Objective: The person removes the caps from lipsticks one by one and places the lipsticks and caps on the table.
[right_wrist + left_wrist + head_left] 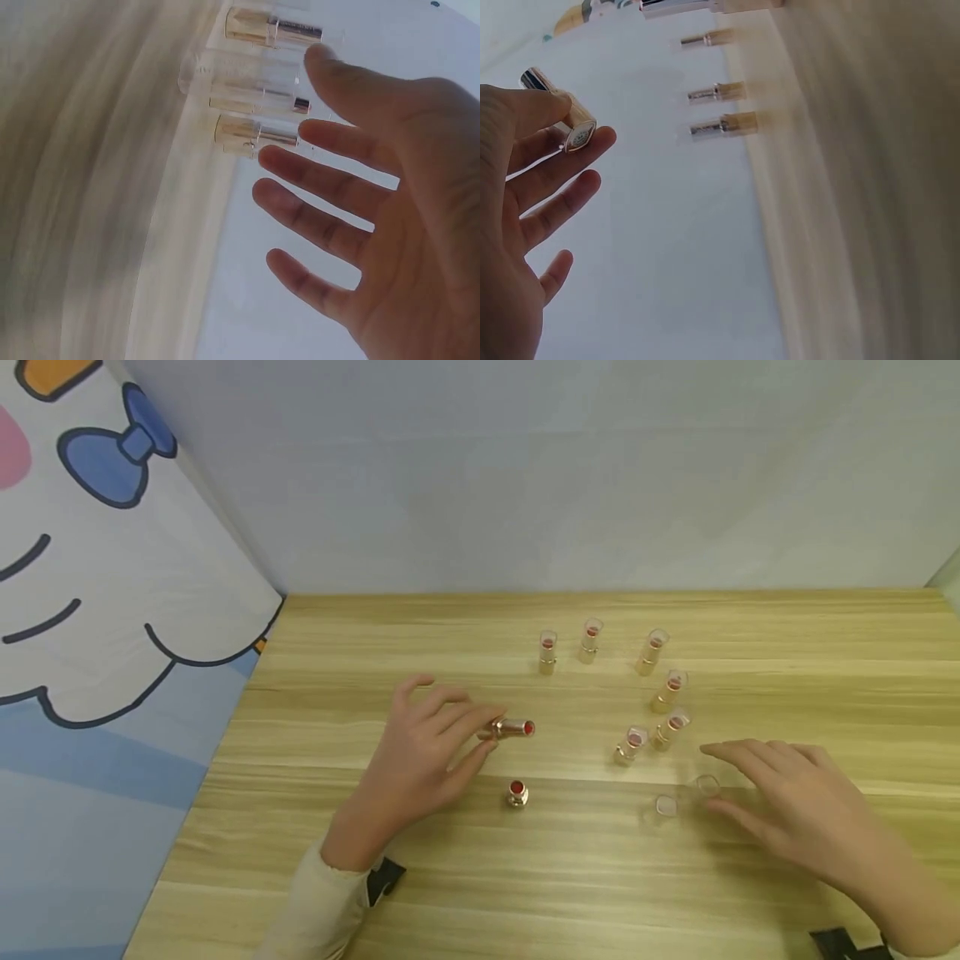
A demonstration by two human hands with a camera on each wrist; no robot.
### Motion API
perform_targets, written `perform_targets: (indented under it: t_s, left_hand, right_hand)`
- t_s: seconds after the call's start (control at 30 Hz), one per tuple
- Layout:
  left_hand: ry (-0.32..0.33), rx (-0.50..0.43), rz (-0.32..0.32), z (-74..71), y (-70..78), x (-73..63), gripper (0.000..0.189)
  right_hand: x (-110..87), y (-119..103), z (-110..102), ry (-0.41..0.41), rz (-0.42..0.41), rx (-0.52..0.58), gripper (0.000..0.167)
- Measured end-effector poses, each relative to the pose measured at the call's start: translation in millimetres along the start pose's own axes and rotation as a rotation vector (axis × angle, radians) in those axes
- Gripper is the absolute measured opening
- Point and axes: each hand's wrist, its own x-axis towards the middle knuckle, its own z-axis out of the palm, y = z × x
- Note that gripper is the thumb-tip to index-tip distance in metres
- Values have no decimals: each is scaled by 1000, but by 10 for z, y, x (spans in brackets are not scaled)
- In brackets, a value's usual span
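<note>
My left hand (420,752) pinches an uncapped gold lipstick (514,727) between thumb and fingers, above the table. It lies tilted, red tip toward the right; its square base (580,136) faces the left wrist camera. Below that hand, a second uncapped lipstick (517,793) stands upright on the wood. At the right, my right hand (795,793) has its fingers extended and parted from the thumb. A clear cap (708,786) stands by its thumb tip; whether they touch I cannot tell. Another clear cap (666,807) is just left of it.
Several lipsticks with clear caps stand upright in a loose curve, from one at the back (547,653) round to one nearer the front (632,747). The wooden table (360,635) ends at a pale cloth backdrop (525,510). A printed cartoon cloth (90,627) hangs at the left.
</note>
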Motion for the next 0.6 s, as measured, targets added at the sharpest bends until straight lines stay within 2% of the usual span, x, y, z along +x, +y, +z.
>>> perform_targets:
  t_s: [0.1, 0.23, 0.43, 0.6]
  left_hand:
    - [-3, -25, -48, -10, -29, -126, 32]
    - [-46, -59, -120, -10, -46, -306, 30]
    - [-139, -152, -223, 14, -34, -510, 30]
    - [-215, -262, -275, 53, -27, -605, 31]
  right_hand:
    - [34, 53, -30, 18, 7, 36, 62]
    - [100, 124, -22, 51, -9, 90, 66]
    - [205, 216, 54, 129, -71, 123, 56]
    - [296, 264, 136, 209, -133, 144, 72]
